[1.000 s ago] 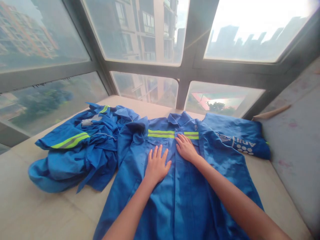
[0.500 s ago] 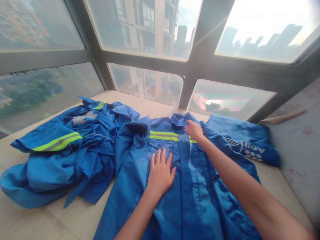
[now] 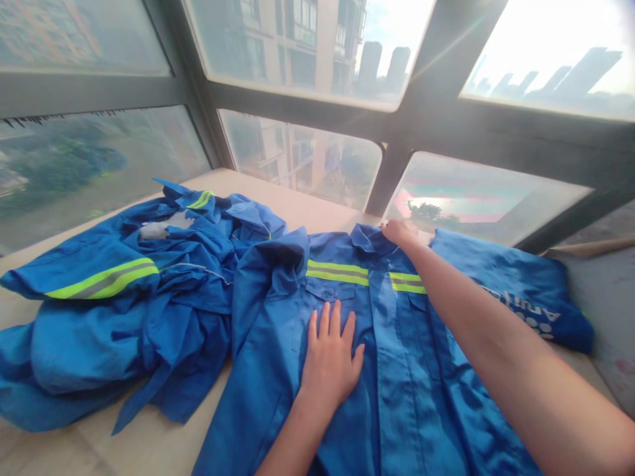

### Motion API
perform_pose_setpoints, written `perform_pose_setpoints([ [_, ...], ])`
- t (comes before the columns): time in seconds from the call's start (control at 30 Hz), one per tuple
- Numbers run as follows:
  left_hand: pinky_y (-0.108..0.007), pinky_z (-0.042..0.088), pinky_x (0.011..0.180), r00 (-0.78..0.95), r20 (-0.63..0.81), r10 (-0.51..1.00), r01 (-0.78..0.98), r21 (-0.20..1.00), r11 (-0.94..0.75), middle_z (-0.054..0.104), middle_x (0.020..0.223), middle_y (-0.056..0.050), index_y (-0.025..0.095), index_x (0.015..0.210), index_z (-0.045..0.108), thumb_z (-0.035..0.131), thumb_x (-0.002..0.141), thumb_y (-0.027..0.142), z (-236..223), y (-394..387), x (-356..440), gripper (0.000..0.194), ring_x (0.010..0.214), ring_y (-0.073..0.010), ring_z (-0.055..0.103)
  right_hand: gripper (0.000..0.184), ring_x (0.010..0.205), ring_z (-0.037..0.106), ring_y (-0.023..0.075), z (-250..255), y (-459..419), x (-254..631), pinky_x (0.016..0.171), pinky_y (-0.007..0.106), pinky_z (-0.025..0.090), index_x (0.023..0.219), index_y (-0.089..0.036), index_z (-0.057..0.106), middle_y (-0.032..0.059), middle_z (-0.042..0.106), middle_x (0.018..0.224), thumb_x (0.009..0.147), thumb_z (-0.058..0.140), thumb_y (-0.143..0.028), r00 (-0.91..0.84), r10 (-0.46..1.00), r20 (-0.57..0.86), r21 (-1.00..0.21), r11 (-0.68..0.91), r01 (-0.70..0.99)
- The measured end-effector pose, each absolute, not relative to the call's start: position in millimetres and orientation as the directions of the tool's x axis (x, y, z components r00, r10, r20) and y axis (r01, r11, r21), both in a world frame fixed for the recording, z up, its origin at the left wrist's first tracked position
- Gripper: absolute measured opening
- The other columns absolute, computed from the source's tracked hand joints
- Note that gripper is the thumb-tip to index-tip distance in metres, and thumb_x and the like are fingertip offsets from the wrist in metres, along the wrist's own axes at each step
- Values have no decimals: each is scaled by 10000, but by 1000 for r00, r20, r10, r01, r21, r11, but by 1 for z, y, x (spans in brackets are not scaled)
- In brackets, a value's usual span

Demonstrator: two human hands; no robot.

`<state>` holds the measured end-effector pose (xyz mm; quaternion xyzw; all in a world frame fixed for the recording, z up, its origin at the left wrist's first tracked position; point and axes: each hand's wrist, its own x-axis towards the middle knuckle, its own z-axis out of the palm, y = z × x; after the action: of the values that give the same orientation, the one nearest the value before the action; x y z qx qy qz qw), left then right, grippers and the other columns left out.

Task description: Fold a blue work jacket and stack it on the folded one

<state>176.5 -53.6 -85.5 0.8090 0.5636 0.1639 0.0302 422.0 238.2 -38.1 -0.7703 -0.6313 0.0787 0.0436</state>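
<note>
A blue work jacket (image 3: 397, 357) with yellow-and-grey reflective bands lies front side up, its collar (image 3: 370, 239) toward the window. My left hand (image 3: 331, 360) rests flat on the jacket below a chest pocket flap, fingers spread. Stretched out to the far end, my right hand (image 3: 399, 233) has its fingers curled at the right side of the collar, seemingly gripping its edge; the fingertips are partly hidden.
To the left, a crumpled blue garment (image 3: 99, 344) with reflective bands is heaped on the pale ledge (image 3: 163, 436). A folded blue garment with white print (image 3: 506, 271) lies at the right, near the wall (image 3: 602, 291). Window frames (image 3: 307, 109) bound the far side.
My right hand has moved from the collar's front opening to its far right edge. My left hand stays flat on the jacket. The view has shifted slightly.
</note>
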Motion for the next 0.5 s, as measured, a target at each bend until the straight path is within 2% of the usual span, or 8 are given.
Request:
perform_pose_setpoints([
  [0.07, -605, 292, 1169, 315, 232, 920, 897, 243, -368, 385, 1578, -116, 279, 1453, 490, 513, 916, 468, -86, -55, 175, 570, 1471, -353, 304, 449, 1104, 630, 349, -34, 236, 432, 930, 444, 493, 1011, -77, 742, 226, 705, 1019, 915, 507, -447, 262, 964, -37, -233, -263, 936],
  [0.17, -598, 292, 1174, 304, 213, 929, 891, 281, -356, 415, 1558, -117, 264, 1418, 530, 528, 911, 462, -85, -54, 173, 544, 1457, -355, 326, 255, 895, 676, 289, -32, 231, 447, 818, 379, 545, 867, -82, 736, 129, 683, 720, 797, 679, -321, 323, 944, -66, -464, -315, 828],
  [0.27, -549, 348, 1157, 257, 207, 944, 867, 382, -319, 511, 1473, -126, 243, 1351, 575, 530, 917, 414, -75, -37, 180, 468, 1386, -328, 432, 196, 683, 657, 191, -37, 226, 455, 664, 301, 570, 939, -88, 707, 47, 627, 635, 784, 673, -202, 355, 931, -81, -644, -321, 695],
  [0.4, -475, 408, 1122, 242, 349, 905, 755, 518, -402, 531, 1421, -133, 230, 1380, 505, 547, 916, 318, -49, 19, 220, 474, 1331, -288, 479, 238, 573, 604, 131, -45, 222, 459, 590, 257, 565, 1024, -93, 679, 16, 610, 634, 806, 638, -179, 376, 924, -69, -734, -303, 608],
  [0.5, -463, 409, 1105, 197, 428, 882, 734, 532, -422, 468, 1444, -190, 168, 1436, 398, 632, 882, 302, -39, 71, 266, 616, 1353, -309, 442, 216, 566, 597, 138, -47, 219, 463, 585, 256, 552, 970, -92, 705, 19, 611, 609, 804, 630, -208, 373, 926, -60, -742, -292, 604],
])
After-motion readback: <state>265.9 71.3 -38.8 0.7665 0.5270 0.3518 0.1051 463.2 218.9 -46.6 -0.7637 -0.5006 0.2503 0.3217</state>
